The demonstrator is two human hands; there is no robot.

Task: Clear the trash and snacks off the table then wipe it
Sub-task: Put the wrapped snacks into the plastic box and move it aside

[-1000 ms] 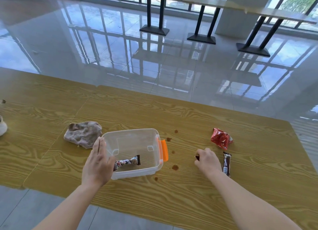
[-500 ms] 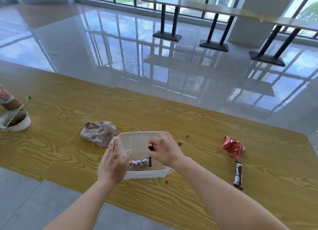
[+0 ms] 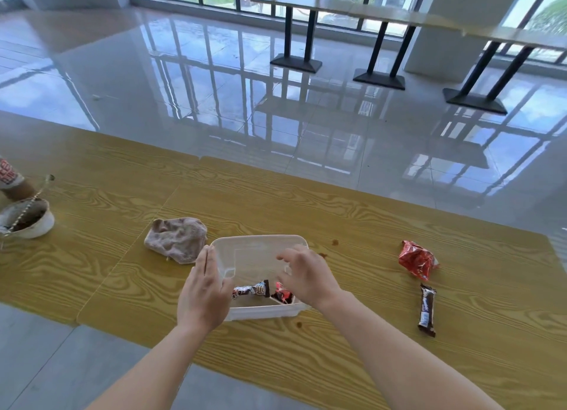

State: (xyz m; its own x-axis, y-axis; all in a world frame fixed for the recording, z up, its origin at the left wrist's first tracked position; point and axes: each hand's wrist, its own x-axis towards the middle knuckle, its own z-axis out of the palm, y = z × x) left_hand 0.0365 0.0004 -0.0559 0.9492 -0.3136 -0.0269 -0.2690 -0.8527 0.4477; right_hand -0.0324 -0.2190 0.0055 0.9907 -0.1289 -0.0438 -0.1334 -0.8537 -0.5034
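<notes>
Setting: glossy tiled floor [image 3: 214, 96] lay beyond a yellow wood-grain table [image 3: 337, 357], with tall windows and black-legged bar tables at the far wall.
Left hand [image 3: 204, 293]: flat and open, fingers together, it pressed against the left wall of the clear plastic container [image 3: 260, 247] and held nothing.
Right hand [image 3: 306, 274]: it hovered over the container's right half, fingers spread and loosely curled, with nothing in its grasp.
Container: it sat near the table's near edge, between the two hands.
Inside the container: a twisted-end candy bar [image 3: 253, 289] lay along the near wall; a small red-and-black wrapper [image 3: 283, 294] lay just right of it, partly under the right hand.
Cloth: a crumpled pinkish-brown rag [image 3: 176, 239] lay just left of the container, at its far-left corner.
Stains: small brown spots [image 3: 335, 242] marked the wood just right of the container; another spot [image 3: 299, 325] sat just in front of it.
Red wrapper: a crumpled red foil packet [image 3: 417, 259] lay well to the right of the container.
Dark bar: a brown wrapped chocolate bar [image 3: 427, 310] lay well to the right of the container, nearer the viewer than the red packet.
Bowl: a white bowl [image 3: 36, 225] with dark leftovers and a thin utensil [image 3: 27, 205] stood far left of the container, at the frame's edge.
Cup: a red-printed object [image 3: 9, 176], cut off by the frame, stood just behind the bowl; I could not tell what it was.
</notes>
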